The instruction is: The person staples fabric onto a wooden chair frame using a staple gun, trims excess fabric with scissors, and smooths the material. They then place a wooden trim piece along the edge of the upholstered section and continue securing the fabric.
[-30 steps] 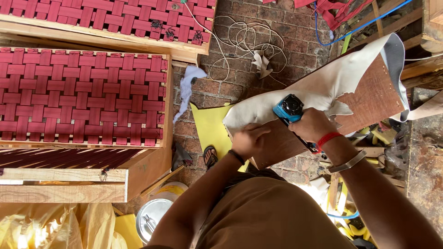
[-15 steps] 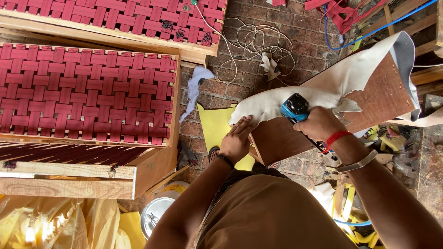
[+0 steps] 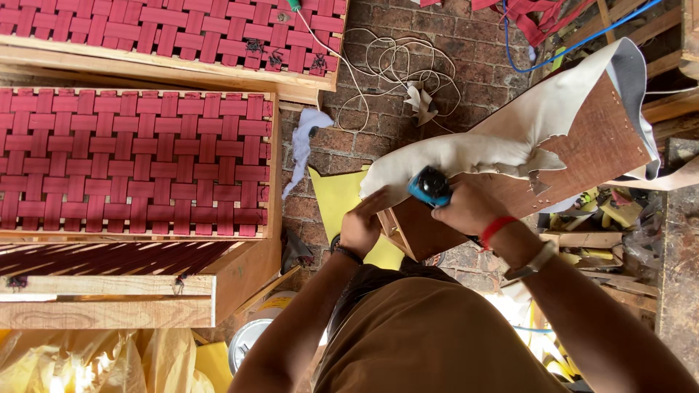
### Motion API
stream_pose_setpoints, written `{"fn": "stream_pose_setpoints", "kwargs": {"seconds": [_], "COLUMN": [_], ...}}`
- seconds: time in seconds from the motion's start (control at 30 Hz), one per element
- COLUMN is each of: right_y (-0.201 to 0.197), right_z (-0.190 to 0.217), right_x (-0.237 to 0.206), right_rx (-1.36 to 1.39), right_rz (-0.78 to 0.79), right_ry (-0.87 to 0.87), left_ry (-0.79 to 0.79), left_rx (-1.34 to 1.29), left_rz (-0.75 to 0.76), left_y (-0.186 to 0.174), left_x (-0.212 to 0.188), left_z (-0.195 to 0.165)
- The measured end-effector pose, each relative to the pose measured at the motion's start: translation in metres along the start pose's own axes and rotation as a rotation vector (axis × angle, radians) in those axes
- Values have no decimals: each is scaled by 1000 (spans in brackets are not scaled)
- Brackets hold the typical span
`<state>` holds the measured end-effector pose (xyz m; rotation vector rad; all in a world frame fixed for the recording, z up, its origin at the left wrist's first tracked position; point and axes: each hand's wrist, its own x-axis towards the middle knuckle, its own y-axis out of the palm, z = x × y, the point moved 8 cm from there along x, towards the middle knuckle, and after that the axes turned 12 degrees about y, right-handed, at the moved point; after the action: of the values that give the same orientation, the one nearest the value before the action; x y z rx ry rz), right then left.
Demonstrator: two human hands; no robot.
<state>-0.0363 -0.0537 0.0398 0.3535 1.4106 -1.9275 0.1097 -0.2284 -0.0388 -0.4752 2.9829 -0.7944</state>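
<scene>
My right hand (image 3: 470,209) grips a blue and black staple gun (image 3: 429,187) and presses it on the near end of a brown wooden panel (image 3: 582,149). Cream-white leather (image 3: 502,142) is wrapped over the panel's left edge. My left hand (image 3: 362,225) holds the leather taut at the panel's near corner, just left of the gun. A red band and a wristband sit on my right wrist.
Two wooden frames with red woven webbing (image 3: 138,164) lie to the left on the brick floor (image 3: 378,44). White cord (image 3: 397,54), a white rag (image 3: 309,142), yellow foam (image 3: 338,200), a metal can (image 3: 251,342) and wood scraps (image 3: 604,233) surround me.
The panel and leather have shifted slightly right and down in view. My left hand slid along the leather to the near corner; the staple gun stays pressed on the edge.
</scene>
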Motion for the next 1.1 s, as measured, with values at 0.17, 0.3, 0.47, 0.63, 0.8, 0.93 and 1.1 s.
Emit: {"fn": "stream_pose_setpoints", "kwargs": {"seconds": [0.17,0.3,0.47,0.63,0.8,0.93,1.1], "right_y": [-7,-26,-13,0,9,-12,-32], "right_z": [-20,-88,-129,-136,-145,-125,-92], "right_x": [-13,-38,-52,-54,-60,-58,-42], "right_rx": [-32,6,138,144,366,591,570], "right_rz": [-40,-98,-118,-255,-68,-7,-29], "right_ry": [0,348,465,366,529,488,428], "left_ry": [116,452,731,671,772,830,675], "left_rx": [-96,88,344,434,495,453,485], "left_rz": [-277,-56,344,633,499,308,362], "left_y": [-27,-5,64,104,108,90,78], "left_x": [20,69,136,167,146,120,111], "left_z": [-4,-41,-99,-103,-95,-98,-96]}}
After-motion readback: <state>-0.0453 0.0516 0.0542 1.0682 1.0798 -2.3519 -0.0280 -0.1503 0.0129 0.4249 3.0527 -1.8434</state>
